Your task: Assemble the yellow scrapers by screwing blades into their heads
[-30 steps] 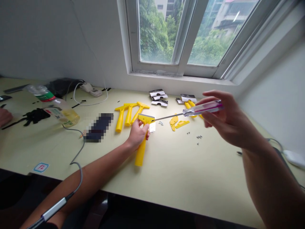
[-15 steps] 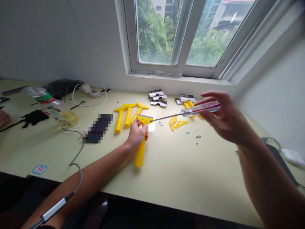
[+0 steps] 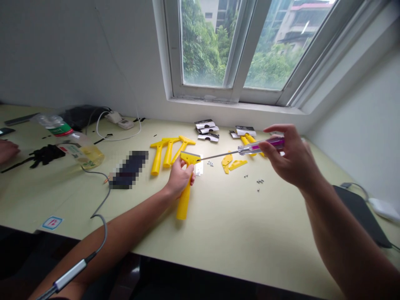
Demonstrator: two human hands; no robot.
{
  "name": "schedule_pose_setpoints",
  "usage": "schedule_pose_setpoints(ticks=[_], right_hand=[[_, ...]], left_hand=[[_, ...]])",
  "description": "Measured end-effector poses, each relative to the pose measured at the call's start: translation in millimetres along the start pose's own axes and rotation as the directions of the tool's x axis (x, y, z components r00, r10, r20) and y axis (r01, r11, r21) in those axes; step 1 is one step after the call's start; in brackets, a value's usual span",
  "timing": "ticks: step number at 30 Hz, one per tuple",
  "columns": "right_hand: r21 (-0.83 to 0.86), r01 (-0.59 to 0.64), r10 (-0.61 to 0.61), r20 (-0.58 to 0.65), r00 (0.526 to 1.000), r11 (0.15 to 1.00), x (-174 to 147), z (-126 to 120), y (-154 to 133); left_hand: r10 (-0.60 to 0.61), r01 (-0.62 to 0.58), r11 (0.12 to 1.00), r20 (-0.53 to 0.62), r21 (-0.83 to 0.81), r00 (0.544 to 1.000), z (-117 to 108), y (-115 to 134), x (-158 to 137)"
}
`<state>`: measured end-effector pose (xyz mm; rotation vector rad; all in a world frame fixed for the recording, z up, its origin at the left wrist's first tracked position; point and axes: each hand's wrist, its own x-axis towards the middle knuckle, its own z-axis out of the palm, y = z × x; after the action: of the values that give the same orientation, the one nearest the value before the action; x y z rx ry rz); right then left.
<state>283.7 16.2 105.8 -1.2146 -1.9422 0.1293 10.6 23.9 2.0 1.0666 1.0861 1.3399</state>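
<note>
My left hand is wrapped round the neck of a yellow scraper, whose handle points toward me and whose head faces away. In my right hand is a screwdriver with a clear and purple handle, pinched by the thumb and fingers. Its shaft runs left, and the tip meets the right side of the scraper's head. Whether a screw sits under the tip is too small to tell. Just right of the left hand lies a white piece, partly hidden by it. Small screws lie nearby.
Several yellow scrapers lie left of the held one. Loose yellow parts, more screws and black-and-white cards are spread beyond. A bottle lies tilted at left, near another person's hand. A cable crosses my left forearm.
The fingers of my right hand have shifted around the screwdriver handle, and the right forearm has swung slightly left. The tip stays at the scraper's head; my left hand keeps its hold.
</note>
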Motion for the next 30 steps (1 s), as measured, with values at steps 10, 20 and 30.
schedule_pose_setpoints(ticks=[10,20,30], right_hand=[[-0.085,0.118,-0.113,0.057,0.992,0.989,2.2,-1.4,1.3],[-0.103,0.064,-0.059,0.052,0.997,0.993,3.0,2.5,5.0],[0.014,-0.077,0.076,0.098,0.992,0.997,4.4,1.8,9.5]], left_hand=[[0.004,-0.004,1.0,-0.024,0.014,1.0,-0.4,-1.2,2.3],[0.022,-0.022,1.0,-0.04,0.002,0.999,-2.0,0.6,4.1],[0.004,-0.006,0.999,-0.055,-0.043,0.999,-1.6,5.6,2.8]])
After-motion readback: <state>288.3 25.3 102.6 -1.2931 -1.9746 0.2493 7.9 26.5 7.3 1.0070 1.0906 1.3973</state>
